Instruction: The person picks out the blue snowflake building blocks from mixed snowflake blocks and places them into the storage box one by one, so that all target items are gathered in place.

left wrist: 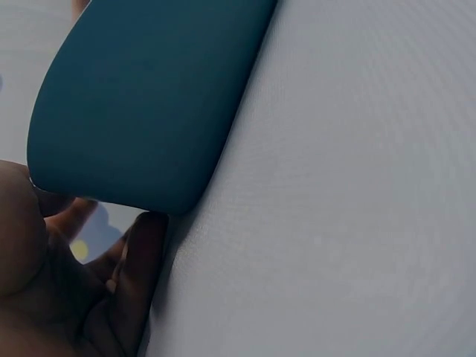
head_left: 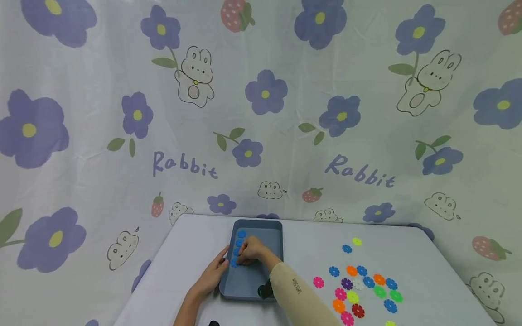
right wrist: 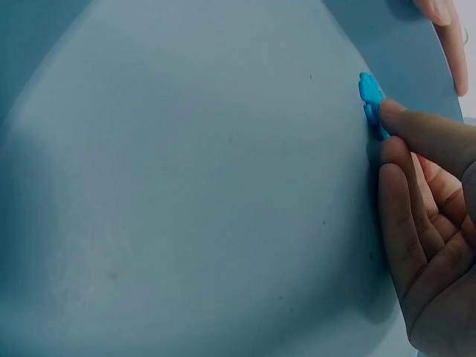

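A grey-blue rectangular tray (head_left: 248,286) lies on the white table, with a column of several blue notched plastic discs (head_left: 242,234) along its left side. My left hand (head_left: 210,277) holds the tray at its left edge, fingers along the outer wall (left wrist: 141,111) and rim. Over the lower end of the column, my right hand (head_left: 253,249) pinches a blue notched disc (right wrist: 370,91) between thumb and fingertips, close over the tray floor. That disc stands on edge in the right wrist view, partly hidden by the thumb.
To the right of the tray lie several loose notched discs in orange (head_left: 379,279), green (head_left: 396,296), pink (head_left: 318,282), yellow (head_left: 356,242), dark red (head_left: 358,310), purple (head_left: 346,284), white and blue (head_left: 390,306). Behind the table hangs a patterned cloth (head_left: 285,136).
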Tool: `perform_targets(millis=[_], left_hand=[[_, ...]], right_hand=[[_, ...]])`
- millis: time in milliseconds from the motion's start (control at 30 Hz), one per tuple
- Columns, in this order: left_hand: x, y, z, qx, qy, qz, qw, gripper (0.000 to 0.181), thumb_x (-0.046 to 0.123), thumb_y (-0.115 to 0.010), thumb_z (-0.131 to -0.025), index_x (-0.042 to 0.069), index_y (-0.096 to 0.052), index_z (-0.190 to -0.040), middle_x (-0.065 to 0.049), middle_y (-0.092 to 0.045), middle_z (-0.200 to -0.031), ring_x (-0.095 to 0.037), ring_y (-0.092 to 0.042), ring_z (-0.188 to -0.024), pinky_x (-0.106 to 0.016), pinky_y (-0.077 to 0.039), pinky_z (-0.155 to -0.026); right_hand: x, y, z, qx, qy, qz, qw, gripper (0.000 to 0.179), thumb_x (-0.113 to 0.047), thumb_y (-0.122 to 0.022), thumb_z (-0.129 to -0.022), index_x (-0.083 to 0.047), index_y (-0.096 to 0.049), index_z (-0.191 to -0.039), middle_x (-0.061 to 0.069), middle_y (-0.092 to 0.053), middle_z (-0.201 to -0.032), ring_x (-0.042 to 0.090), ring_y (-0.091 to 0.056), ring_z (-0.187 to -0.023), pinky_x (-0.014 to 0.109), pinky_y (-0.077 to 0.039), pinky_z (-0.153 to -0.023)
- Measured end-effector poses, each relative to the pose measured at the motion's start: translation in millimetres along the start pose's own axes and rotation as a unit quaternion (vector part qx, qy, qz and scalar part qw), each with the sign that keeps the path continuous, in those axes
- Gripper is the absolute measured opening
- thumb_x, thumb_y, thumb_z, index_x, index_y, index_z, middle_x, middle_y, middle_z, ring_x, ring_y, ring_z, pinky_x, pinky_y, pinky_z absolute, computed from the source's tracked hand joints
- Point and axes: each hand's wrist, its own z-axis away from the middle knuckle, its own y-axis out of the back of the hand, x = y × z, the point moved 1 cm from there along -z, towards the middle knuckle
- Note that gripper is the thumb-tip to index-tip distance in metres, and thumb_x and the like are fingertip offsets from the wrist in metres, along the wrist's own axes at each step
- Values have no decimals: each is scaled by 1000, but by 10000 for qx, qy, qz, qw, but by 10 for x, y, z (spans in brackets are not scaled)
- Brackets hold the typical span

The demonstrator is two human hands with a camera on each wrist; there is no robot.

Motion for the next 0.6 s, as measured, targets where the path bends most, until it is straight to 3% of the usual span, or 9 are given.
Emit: perform_targets(millis=[133,400,600], left_hand=[[8,0,1,-4,-43,-38,10000,51,22,-42,-106,17,-29,-154,-34,-31,-147,-52,-27,-135,-66,-23,-104],[-12,-7,-19,-37,173,34,9998,51,26,-43,-106,20,-29,-154,-31,-29,-149,-51,-25,-136,-65,-21,-106],[-25,3,-34,-70,84,12,9999,51,26,-42,-106,18,-29,-154,-33,-29,-148,-53,-25,-135,-66,-22,-104]], right_hand=[[6,-5,-12,54,-9,-31,10000,24,3,-86,-67,-6,-64,-68,6,-63,-61,17,-63,-51,31,-55,-51],[29,-9,-10,89,35,-22,10000,22,3,-85,-69,-7,-65,-69,5,-62,-62,16,-62,-51,28,-54,-50],[36,-14,-6,75,116,-119,9998,20,3,-84,-70,-7,-67,-70,5,-63,-64,15,-61,-51,28,-53,-50]])
